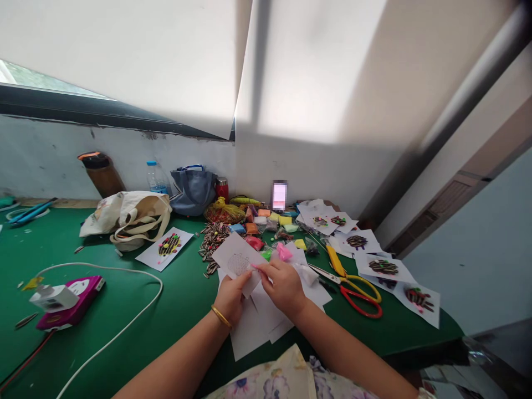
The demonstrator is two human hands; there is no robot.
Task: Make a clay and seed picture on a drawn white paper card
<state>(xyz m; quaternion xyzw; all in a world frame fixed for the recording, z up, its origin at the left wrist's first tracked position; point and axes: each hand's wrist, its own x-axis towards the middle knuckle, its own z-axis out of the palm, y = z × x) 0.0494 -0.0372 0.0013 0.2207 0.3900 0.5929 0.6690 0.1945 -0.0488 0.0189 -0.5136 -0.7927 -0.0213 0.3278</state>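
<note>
Fig. 1. Printed paper sheet (238, 260), raised above the loose stack.
Your left hand (230, 296) grips it, steadying it; your right hand (282, 288) seemingly pinches it; yellow-handled scissors (357, 291) lie clear to its right.

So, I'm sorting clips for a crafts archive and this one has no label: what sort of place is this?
Probably an indoor craft workspace, set up on a green-topped table. A heap of striped sunflower seeds, packets of coloured modelling clay and seed-and-clay pictures on paper all point to handmade art being produced here.
</note>
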